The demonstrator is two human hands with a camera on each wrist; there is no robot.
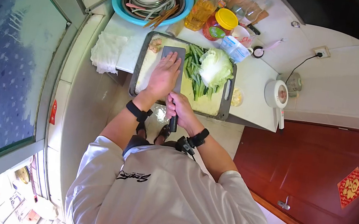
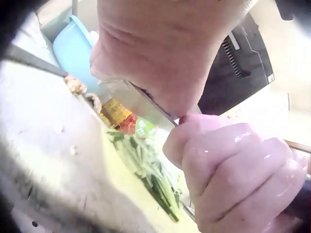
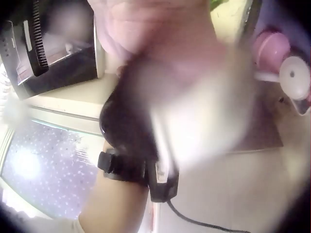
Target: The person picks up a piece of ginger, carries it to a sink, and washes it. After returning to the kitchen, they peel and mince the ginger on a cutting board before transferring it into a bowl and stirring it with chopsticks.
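Observation:
A wide cleaver [image 1: 179,55] lies flat over the left part of the cutting board [image 1: 224,114]. My left hand [image 1: 163,77] rests on its blade with the fingers extended. My right hand [image 1: 181,109] grips its black handle [image 1: 173,123], the fingers curled round it, as the left wrist view also shows at the right hand [image 2: 238,170]. What is under the blade is hidden. Ginger-like pieces [image 1: 155,45] lie by the board's upper left corner. Right of the blade are cut green strips [image 1: 192,62] and a pale leafy cabbage [image 1: 216,67].
Behind the board stand a blue basin [image 1: 118,8] with bowls and chopsticks, an oil bottle [image 1: 201,12] and a yellow-lidded jar [image 1: 226,19]. A white cloth [image 1: 106,51] hangs at the counter's left edge. A small dish [image 1: 237,97] sits right of the board.

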